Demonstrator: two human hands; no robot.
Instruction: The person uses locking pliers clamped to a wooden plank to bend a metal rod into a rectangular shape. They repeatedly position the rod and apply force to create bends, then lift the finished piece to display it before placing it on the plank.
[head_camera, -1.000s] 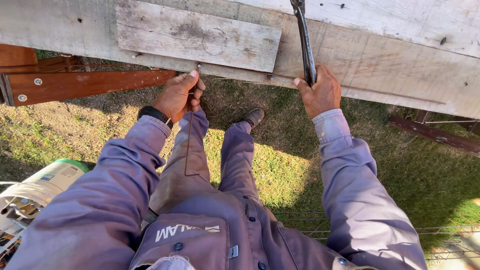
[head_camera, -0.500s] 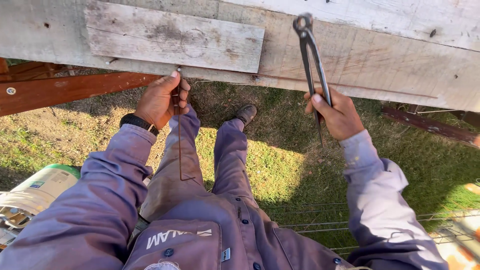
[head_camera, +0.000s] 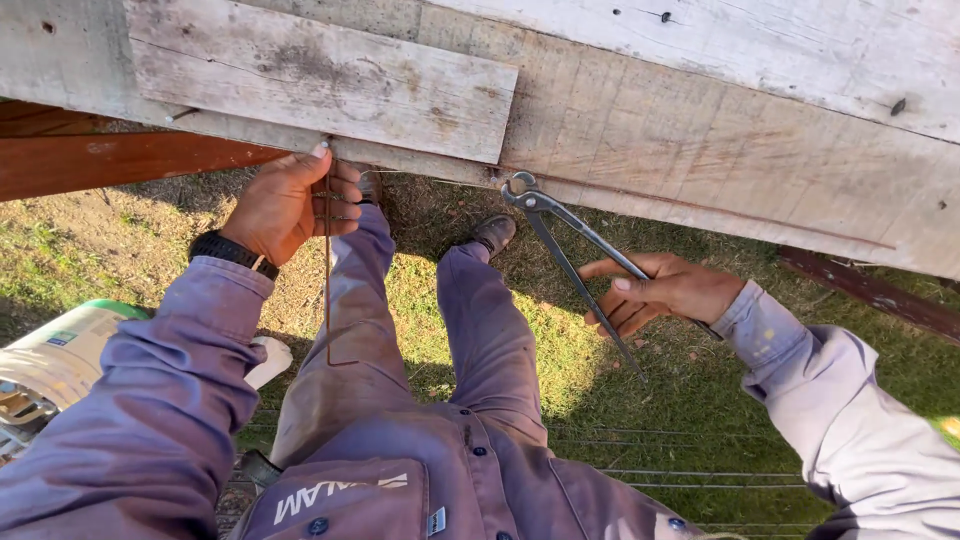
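My right hand (head_camera: 660, 292) was closed around the handles of the long pincers (head_camera: 560, 240), whose head touched the lower edge of the weathered plank (head_camera: 640, 130). My left hand (head_camera: 290, 200) pinched a thin wire (head_camera: 327, 290) against that same edge, well apart from the pincers' head. I judged the wire could slip from my fingers, or the pincers skid off the wood.

Rough weathered wood planks (head_camera: 330, 85), dull metal pincers (head_camera: 560, 240), thin rusty wire (head_camera: 327, 270).

Purple-grey coverall (head_camera: 400, 480), long sleeves, black wristband (head_camera: 232, 250), dark boots (head_camera: 494, 232).
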